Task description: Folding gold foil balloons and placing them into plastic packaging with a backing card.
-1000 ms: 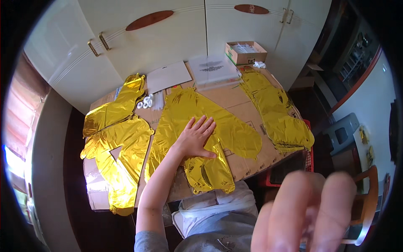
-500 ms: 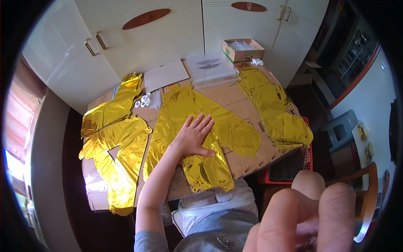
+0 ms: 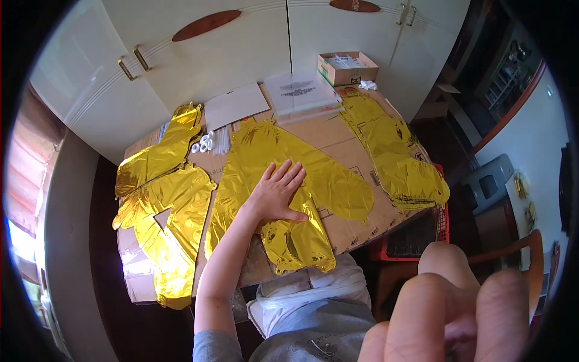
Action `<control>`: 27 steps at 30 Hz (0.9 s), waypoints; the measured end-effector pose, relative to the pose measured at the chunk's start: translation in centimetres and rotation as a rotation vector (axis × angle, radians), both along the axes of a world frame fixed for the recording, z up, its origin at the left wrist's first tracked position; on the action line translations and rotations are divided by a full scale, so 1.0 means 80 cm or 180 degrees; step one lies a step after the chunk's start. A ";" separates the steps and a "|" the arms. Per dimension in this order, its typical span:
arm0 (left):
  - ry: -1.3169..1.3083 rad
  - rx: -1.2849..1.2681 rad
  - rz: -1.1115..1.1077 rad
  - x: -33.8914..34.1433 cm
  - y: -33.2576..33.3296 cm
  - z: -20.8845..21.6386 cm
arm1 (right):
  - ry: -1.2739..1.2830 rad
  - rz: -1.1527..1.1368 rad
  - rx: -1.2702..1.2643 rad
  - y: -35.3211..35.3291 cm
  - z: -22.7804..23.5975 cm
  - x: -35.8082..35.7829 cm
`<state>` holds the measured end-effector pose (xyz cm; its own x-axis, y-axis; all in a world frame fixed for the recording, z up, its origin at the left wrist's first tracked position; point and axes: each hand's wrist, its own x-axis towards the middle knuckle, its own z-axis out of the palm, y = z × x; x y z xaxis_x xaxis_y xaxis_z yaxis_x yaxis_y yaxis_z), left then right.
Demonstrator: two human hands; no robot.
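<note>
My left hand (image 3: 274, 196) lies flat with spread fingers on a large gold foil balloon (image 3: 325, 175), uninflated, in the middle of the cardboard-covered table (image 3: 338, 142). The balloon's lower end hangs over the near edge, below my palm. Close in front of the camera, at the lower right, my right hand (image 3: 443, 314) is raised with its fingers bent together; what they grip, if anything, is hidden. To the left of my left arm are a flat gold foil balloon with a triangular hole (image 3: 184, 211) and another one (image 3: 154, 160) above it. More gold foil balloons (image 3: 398, 163) are stacked at the right.
At the back stand a small carton of white sticks (image 3: 347, 75), a clear plastic sheet pack (image 3: 301, 99) and a grey board (image 3: 236, 107). White ribbon rolls (image 3: 204, 143) sit beside thin clear straws (image 3: 222, 140). A red crate (image 3: 445, 217) and a wooden chair (image 3: 534, 253) are at the right.
My right hand has shifted slightly to the right, its fingers still bent. The left hand stays on the balloon, and the whole view has moved very little.
</note>
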<state>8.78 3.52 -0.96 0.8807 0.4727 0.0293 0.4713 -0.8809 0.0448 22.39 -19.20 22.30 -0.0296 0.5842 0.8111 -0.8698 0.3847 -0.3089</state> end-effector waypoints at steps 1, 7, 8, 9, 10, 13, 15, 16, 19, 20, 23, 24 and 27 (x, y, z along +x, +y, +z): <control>0.0004 0.0006 0.0003 -0.001 0.000 0.000 | 0.0003 -0.0010 0.0006 -0.001 -0.001 0.001; -0.0026 -0.0006 0.0002 -0.001 0.000 0.000 | 0.0020 -0.0001 0.0030 0.000 0.001 0.004; -0.0029 -0.0010 0.0000 -0.001 0.000 0.000 | 0.0008 -0.0008 0.0045 -0.002 0.001 0.003; -0.0029 -0.0012 0.0004 -0.001 0.000 0.000 | 0.0004 0.0002 0.0046 -0.001 0.002 0.004; -0.0030 -0.0013 0.0006 0.000 0.000 0.000 | 0.0003 -0.0001 0.0051 -0.002 0.002 0.004; -0.0032 -0.0014 0.0011 0.000 0.000 0.000 | 0.0003 -0.0001 0.0056 -0.003 0.002 0.006; -0.0041 -0.0014 0.0010 -0.001 0.000 -0.001 | -0.0008 -0.0004 0.0055 -0.003 0.002 0.006; -0.0049 -0.0014 0.0007 0.000 0.000 -0.002 | -0.0009 0.0001 0.0048 -0.003 0.002 0.005; -0.0047 -0.0004 -0.0004 0.001 0.001 -0.002 | -0.0013 -0.0016 0.0051 -0.003 0.002 0.006; -0.0041 -0.0001 0.0005 0.000 0.001 -0.002 | -0.0013 -0.0003 0.0050 -0.004 0.002 0.006; -0.0035 -0.0006 0.0016 -0.002 0.001 -0.003 | -0.0025 0.0012 0.0035 -0.004 0.003 0.007; -0.0025 0.0007 0.0017 -0.001 0.001 -0.003 | -0.0029 0.0007 0.0042 -0.004 0.003 0.005; -0.0002 0.0032 0.0025 0.000 0.001 -0.002 | -0.0039 -0.0005 0.0038 -0.004 0.004 0.006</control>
<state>8.77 3.58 -1.13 0.8770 0.4792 0.0347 0.4781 -0.8776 0.0364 22.86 -19.55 22.61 -0.0386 0.5746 0.8175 -0.8655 0.3897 -0.3148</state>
